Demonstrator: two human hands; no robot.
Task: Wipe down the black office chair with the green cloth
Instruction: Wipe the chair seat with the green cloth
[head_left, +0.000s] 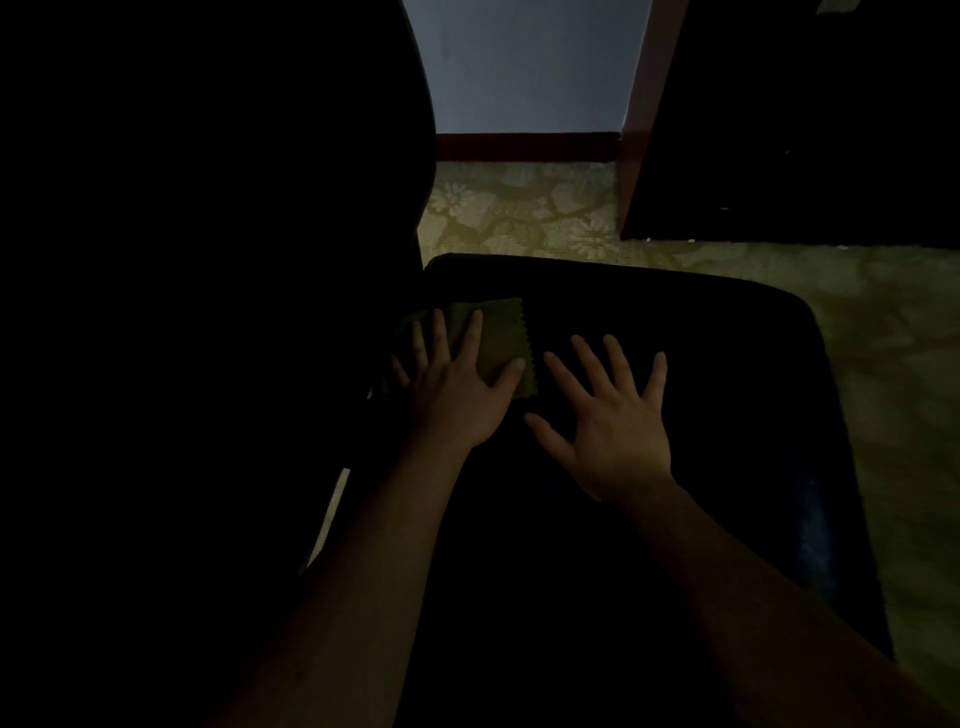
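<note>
The scene is very dark. The black office chair's seat (701, 332) fills the middle and right, and its tall backrest (218, 260) rises as a black mass on the left. The green cloth (498, 332) lies flat on the seat close to the backrest. My left hand (457, 384) presses on the cloth with straight, spread fingers. Just to the right of the cloth, my right hand (613, 415) rests flat on the bare seat, fingers spread.
A patterned yellowish carpet (519, 213) covers the floor beyond and to the right of the seat. A dark wooden piece of furniture (779, 130) stands at the upper right. A pale wall (524, 62) with a dark skirting board is behind.
</note>
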